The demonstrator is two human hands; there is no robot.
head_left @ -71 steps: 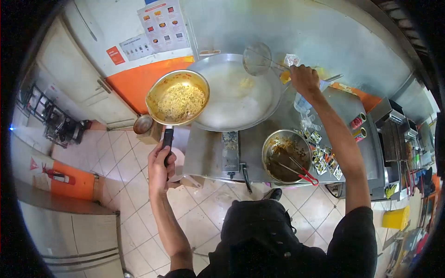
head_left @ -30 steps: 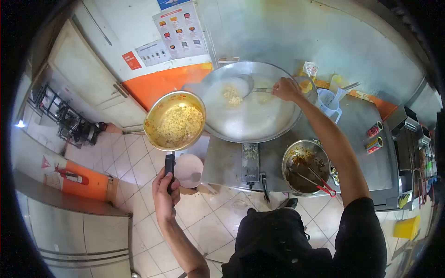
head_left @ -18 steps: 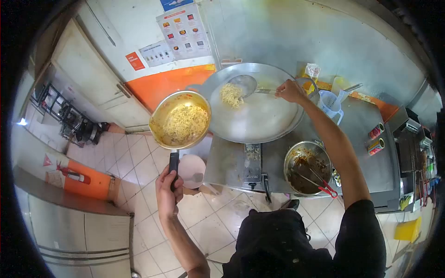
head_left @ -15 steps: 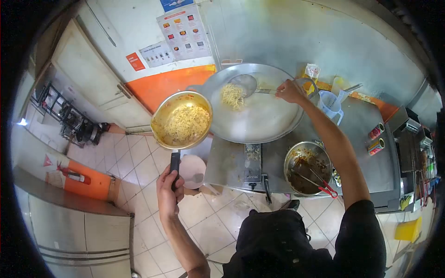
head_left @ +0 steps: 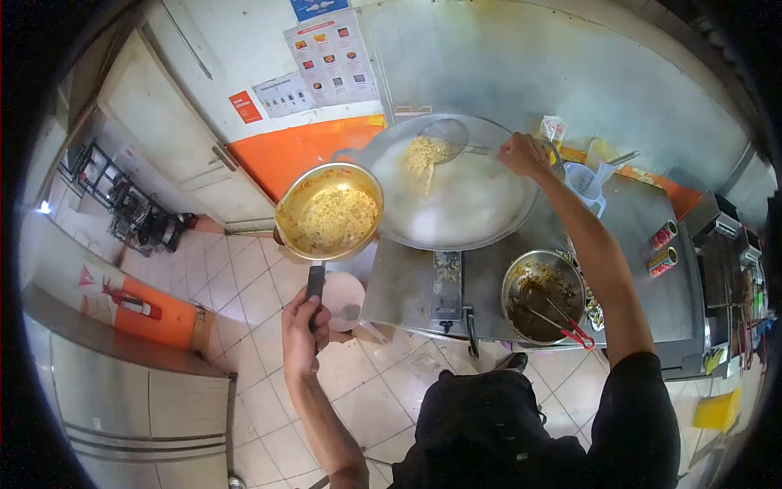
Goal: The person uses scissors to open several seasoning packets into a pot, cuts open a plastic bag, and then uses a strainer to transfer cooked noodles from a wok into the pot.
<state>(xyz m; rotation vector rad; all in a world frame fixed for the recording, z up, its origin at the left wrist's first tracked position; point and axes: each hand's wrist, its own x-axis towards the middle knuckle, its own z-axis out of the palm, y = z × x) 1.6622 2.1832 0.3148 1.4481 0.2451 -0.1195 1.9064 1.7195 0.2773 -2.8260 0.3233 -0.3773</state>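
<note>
My left hand (head_left: 307, 330) is closed around the black handle of a saucepan (head_left: 287, 213), held out left of the stove. Inside the pan lies a heap of yellow noodles (head_left: 336, 216). In my right hand (head_left: 524, 155) is the handle of a skimmer (head_left: 446, 134), its round mesh head tilted over the far side of a large wok (head_left: 456, 245). More noodles (head_left: 425, 155) hang from the skimmer's left edge down toward the whitish, steaming liquid (head_left: 472, 200) that fills the wok.
Right of the wok on the steel counter stand a steel bowl (head_left: 509, 285) with dark sauce and red-handled tongs (head_left: 580, 336), a clear plastic jug (head_left: 585, 191) and two cans (head_left: 663, 261). Below the saucepan is a pale pink bucket (head_left: 340, 295).
The skimmer has moved right and slightly up, and its noodles now hang in longer strands. The saucepan appears slightly lower and farther right, in a view that has also shifted a little.
</note>
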